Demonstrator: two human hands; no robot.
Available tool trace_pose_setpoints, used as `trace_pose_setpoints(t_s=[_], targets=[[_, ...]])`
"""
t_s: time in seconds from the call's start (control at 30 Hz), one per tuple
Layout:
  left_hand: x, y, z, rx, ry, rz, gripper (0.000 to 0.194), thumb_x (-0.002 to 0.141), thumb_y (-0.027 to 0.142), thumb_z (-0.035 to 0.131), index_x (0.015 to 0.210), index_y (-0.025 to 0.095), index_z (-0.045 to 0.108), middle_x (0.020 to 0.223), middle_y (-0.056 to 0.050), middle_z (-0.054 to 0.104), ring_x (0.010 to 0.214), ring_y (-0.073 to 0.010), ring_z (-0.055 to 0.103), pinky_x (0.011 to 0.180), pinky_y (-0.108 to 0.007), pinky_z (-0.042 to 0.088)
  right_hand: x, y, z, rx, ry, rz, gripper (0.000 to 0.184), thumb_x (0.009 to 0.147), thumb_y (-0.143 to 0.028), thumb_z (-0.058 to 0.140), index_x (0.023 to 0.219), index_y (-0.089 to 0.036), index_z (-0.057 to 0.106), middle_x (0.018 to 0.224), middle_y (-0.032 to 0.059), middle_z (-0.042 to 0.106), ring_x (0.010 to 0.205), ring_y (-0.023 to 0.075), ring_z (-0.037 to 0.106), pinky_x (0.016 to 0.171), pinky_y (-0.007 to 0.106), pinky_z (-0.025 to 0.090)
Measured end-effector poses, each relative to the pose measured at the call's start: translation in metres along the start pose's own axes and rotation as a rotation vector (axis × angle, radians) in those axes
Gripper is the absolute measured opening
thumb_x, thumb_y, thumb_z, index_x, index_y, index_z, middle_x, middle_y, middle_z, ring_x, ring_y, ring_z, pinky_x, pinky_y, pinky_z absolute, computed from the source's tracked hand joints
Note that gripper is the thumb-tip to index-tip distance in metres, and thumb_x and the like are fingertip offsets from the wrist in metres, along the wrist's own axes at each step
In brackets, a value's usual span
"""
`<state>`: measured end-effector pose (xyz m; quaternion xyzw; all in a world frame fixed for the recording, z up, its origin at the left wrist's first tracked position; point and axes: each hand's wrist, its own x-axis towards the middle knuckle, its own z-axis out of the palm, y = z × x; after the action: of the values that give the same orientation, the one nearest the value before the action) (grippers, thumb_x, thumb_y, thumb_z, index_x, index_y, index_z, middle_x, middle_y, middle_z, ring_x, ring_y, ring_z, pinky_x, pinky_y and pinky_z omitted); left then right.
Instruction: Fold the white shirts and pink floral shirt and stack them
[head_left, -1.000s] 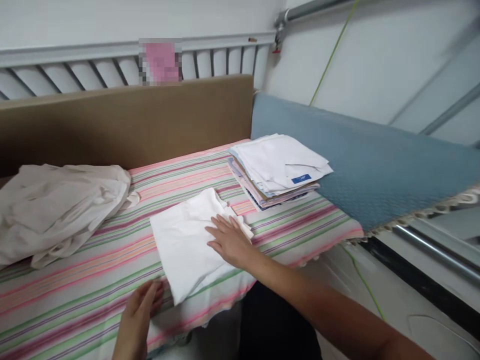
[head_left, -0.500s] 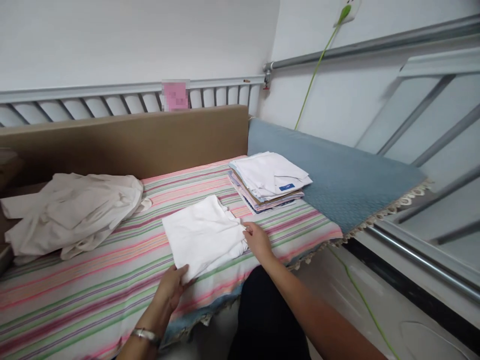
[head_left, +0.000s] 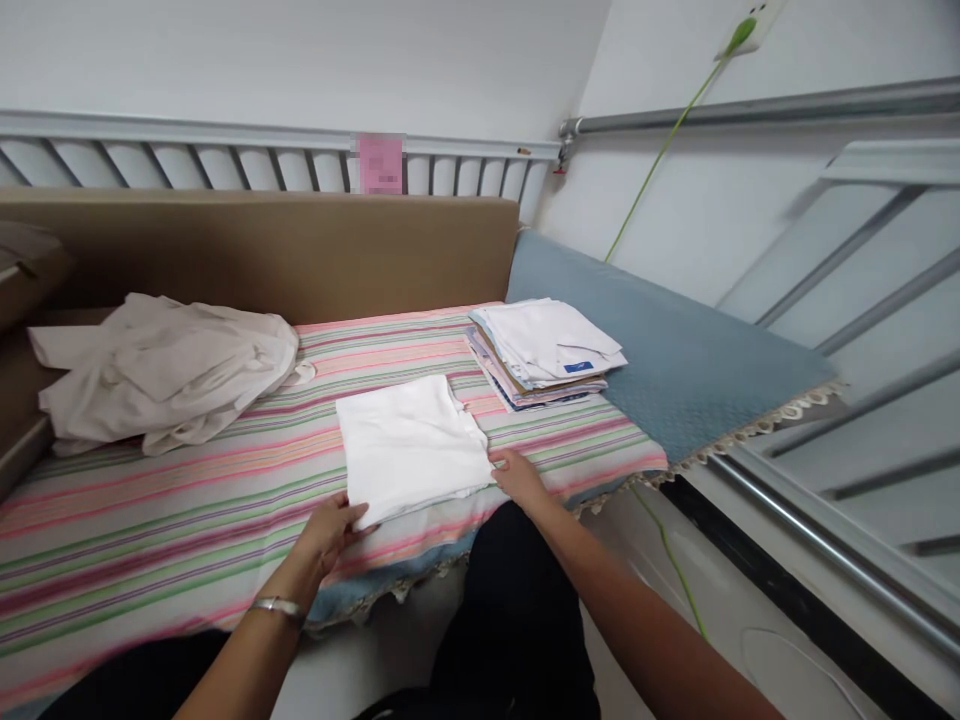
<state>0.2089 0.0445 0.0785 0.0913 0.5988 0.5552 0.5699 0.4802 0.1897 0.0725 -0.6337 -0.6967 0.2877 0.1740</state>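
A folded white garment (head_left: 412, 440), perhaps a shirt, lies flat on the striped cloth (head_left: 247, 480). My left hand (head_left: 334, 525) pinches its near left corner, thumb on top and fingers underneath. At the near right corner, my right hand (head_left: 517, 475) grips the edge between thumb and fingers. Just beyond it to the right sits a stack of folded clothes (head_left: 551, 345), a white piece with a blue label on top. A crumpled off-white cloth (head_left: 180, 375) lies in a heap on the left.
A brown padded board (head_left: 300, 255) runs along the back, before a white radiator (head_left: 247, 160). On the right is a blue quilted cover (head_left: 675, 340) with a lace edge. A green cord (head_left: 660, 150) hangs from a wall socket. Part of a brown box (head_left: 30, 265) stands far left.
The view has shifted and tilted a little. The garment's near edge looks flatter and straighter, with both hands still holding its near corners.
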Motion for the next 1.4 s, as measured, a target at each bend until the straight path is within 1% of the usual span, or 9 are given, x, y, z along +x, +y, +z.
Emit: trace_pose_setpoints(t_s=[0.13, 0.27, 0.37, 0.47, 0.73, 1.0, 1.23, 1.3, 1.4], targets=[[0.0, 0.003, -0.007, 0.262, 0.117, 0.093, 0.025, 0.063, 0.007, 0.067, 0.086, 0.013, 0.059, 0.078, -0.005, 0.066, 0.07, -0.0199, 0.064, 0.068, -0.039, 0.055, 0.006, -0.012, -0.018, 0.0, 0.071, -0.05, 0.028, 0.077, -0.014, 0.046, 0.097, -0.018, 0.065, 0.096, 0.0039, 0.068, 0.09, 0.0156, 0.061, 0.077, 0.023, 0.042], [0.004, 0.006, 0.0, 0.866, 0.404, 0.707, 0.038, 0.074, 0.03, 0.06, 0.107, 0.012, 0.058, 0.101, -0.015, 0.065, 0.101, -0.0305, 0.059, 0.091, -0.047, 0.045, 0.031, -0.035, -0.021, 0.017, 0.058, -0.115, 0.025, 0.083, -0.024, 0.044, 0.094, -0.02, 0.066, 0.093, 0.0014, 0.069, 0.086, 0.0128, 0.062, 0.073, 0.02, 0.043], [0.011, -0.008, 0.019, 1.253, 0.295, 1.119, 0.048, 0.084, 0.037, 0.046, 0.124, 0.011, 0.05, 0.13, -0.018, 0.051, 0.127, -0.031, 0.039, 0.104, -0.048, 0.033, 0.061, -0.055, -0.011, -0.013, 0.007, -0.123, 0.02, 0.08, -0.024, 0.049, 0.087, -0.02, 0.068, 0.087, 0.001, 0.07, 0.081, 0.0131, 0.063, 0.068, 0.02, 0.043], [0.021, -0.033, 0.03, 1.548, 0.205, 1.269, 0.06, 0.084, 0.047, 0.045, 0.137, 0.02, 0.036, 0.144, -0.014, 0.034, 0.135, -0.0322, 0.024, 0.105, -0.053, 0.029, 0.088, -0.071, 0.004, -0.079, -0.04, -0.073, 0.016, 0.075, -0.026, 0.056, 0.078, -0.017, 0.069, 0.079, 0.005, 0.07, 0.076, 0.0167, 0.064, 0.063, 0.023, 0.042], [0.023, -0.05, 0.022, 1.744, 0.178, 1.246, 0.062, 0.08, 0.049, 0.052, 0.137, 0.038, 0.03, 0.15, -0.011, 0.018, 0.135, -0.0385, 0.017, 0.102, -0.06, 0.027, 0.115, -0.079, 0.015, -0.191, -0.07, -0.047, 0.017, 0.074, -0.032, 0.061, 0.084, -0.019, 0.066, 0.083, 0.0045, 0.069, 0.077, 0.0154, 0.062, 0.061, 0.022, 0.04], [0.025, -0.05, 0.022, 1.747, 0.127, 1.236, 0.061, 0.08, 0.05, 0.052, 0.137, 0.04, 0.03, 0.151, -0.011, 0.018, 0.135, -0.039, 0.017, 0.102, -0.061, 0.027, 0.103, -0.07, 0.03, -0.353, 0.028, -0.155, 0.023, 0.093, -0.025, 0.034, 0.107, -0.017, 0.051, 0.085, 0.0093, 0.066, 0.081, 0.0192, 0.062, 0.064, 0.027, 0.037], [0.01, -0.036, 0.018, 1.735, 0.024, 1.204, 0.06, 0.079, 0.057, 0.048, 0.135, 0.04, 0.033, 0.149, -0.01, 0.024, 0.135, -0.0394, 0.019, 0.099, -0.062, 0.03, 0.107, -0.072, 0.019, -0.456, 0.016, -0.244, 0.022, 0.089, -0.019, 0.041, 0.108, -0.015, 0.053, 0.094, 0.0131, 0.064, 0.089, 0.0221, 0.061, 0.073, 0.03, 0.04], [0.007, -0.025, 0.021, 1.715, -0.003, 1.203, 0.051, 0.083, 0.054, 0.044, 0.132, 0.039, 0.04, 0.147, -0.007, 0.031, 0.135, -0.0358, 0.022, 0.101, -0.061, 0.031, 0.1, -0.09, 0.014, -0.453, 0.085, -0.32, 0.029, 0.088, -0.018, 0.042, 0.115, -0.014, 0.052, 0.108, 0.0155, 0.061, 0.1, 0.0237, 0.057, 0.081, 0.033, 0.041], [0.009, -0.012, 0.03, 1.661, 0.068, 1.181, 0.04, 0.09, 0.042, 0.036, 0.127, 0.031, 0.047, 0.143, -0.004, 0.038, 0.136, -0.0275, 0.024, 0.105, -0.055, 0.03, 0.076, -0.123, 0.027, -0.382, 0.09, -0.633, 0.039, 0.09, -0.027, 0.042, 0.127, -0.016, 0.048, 0.129, 0.0129, 0.052, 0.12, 0.0224, 0.045, 0.099, 0.035, 0.034]])
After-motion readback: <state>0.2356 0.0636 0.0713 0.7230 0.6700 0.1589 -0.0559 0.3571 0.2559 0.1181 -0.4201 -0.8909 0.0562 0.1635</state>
